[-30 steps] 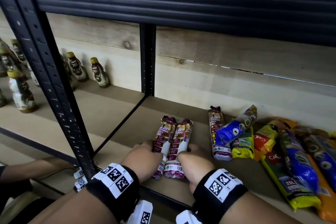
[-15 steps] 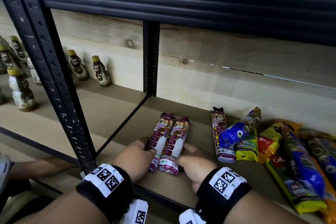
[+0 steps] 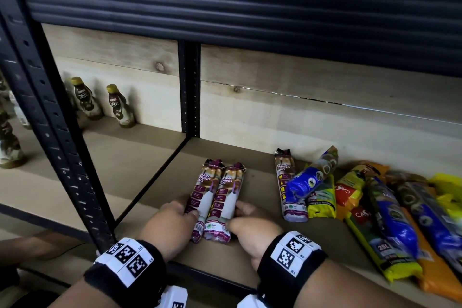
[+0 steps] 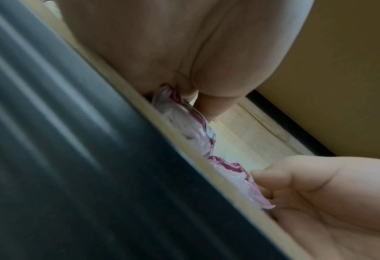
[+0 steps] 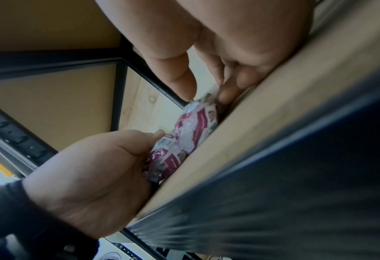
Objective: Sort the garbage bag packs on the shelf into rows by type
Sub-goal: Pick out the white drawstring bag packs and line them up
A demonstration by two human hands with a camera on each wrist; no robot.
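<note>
Head view: two purple drawstring bag packs (image 3: pixel 217 197) lie side by side, touching, on the shelf (image 3: pixel 160 182) near its front edge. The left hand (image 3: pixel 170 227) grips the left pack at its near end, thumb on top. The right hand (image 3: pixel 252 227) grips the right pack at its near end. A third purple pack (image 3: pixel 285 177) lies further right, just beside a blue roll (image 3: pixel 310 177) that rests on a yellow-green pack (image 3: pixel 322 200). More packs (image 3: pixel 390 220) in orange, blue and yellow lie in an unsorted group at the right. Two bottles (image 3: pixel 105 105) stand in the neighbouring bay on the left.

Left wrist view: the left hand (image 4: pixel 184 52) touches the crimped pack ends (image 4: pixel 191 133); the right hand (image 4: pixel 318 197) holds the far pack with curled fingers.

Right wrist view: the right hand (image 5: pixel 218 58) pinches one pack end (image 5: pixel 195 126) with curled fingers; the left hand (image 5: pixel 100 165) wraps around the other pack.
</note>
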